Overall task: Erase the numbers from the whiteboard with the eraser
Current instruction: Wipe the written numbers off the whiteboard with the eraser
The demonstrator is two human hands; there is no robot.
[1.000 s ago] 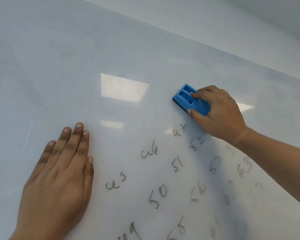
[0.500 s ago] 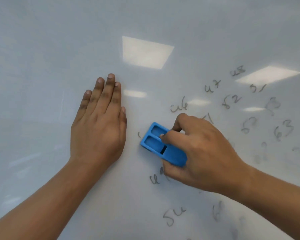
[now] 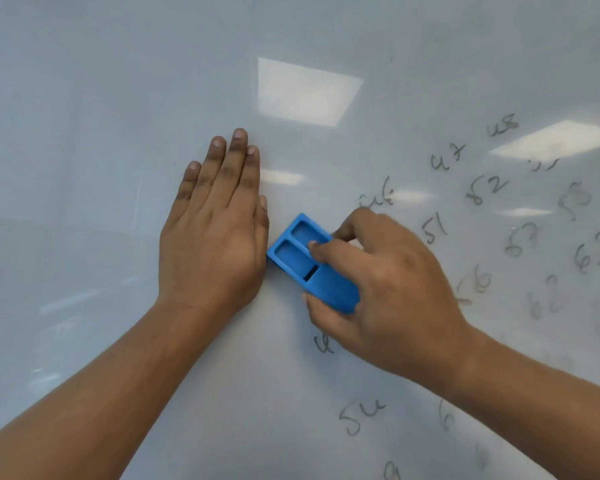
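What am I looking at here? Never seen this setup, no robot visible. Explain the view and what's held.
There is no robot: a person works with two bare hands, filmed by one wide-angle camera worn on their head, looking forward and down. The pale glossy surface filling the view is a whiteboard; the bright patches on it are reflected ceiling lights. The left hand lies flat and open against the board, holding nothing. The right hand grips a blue eraser, pressed to the board just beside the left hand; whether they touch I cannot tell. Handwritten numbers remain to the right of and below the eraser, some readable like 52 and 63, others smudged. The board left of the hands looks clean.
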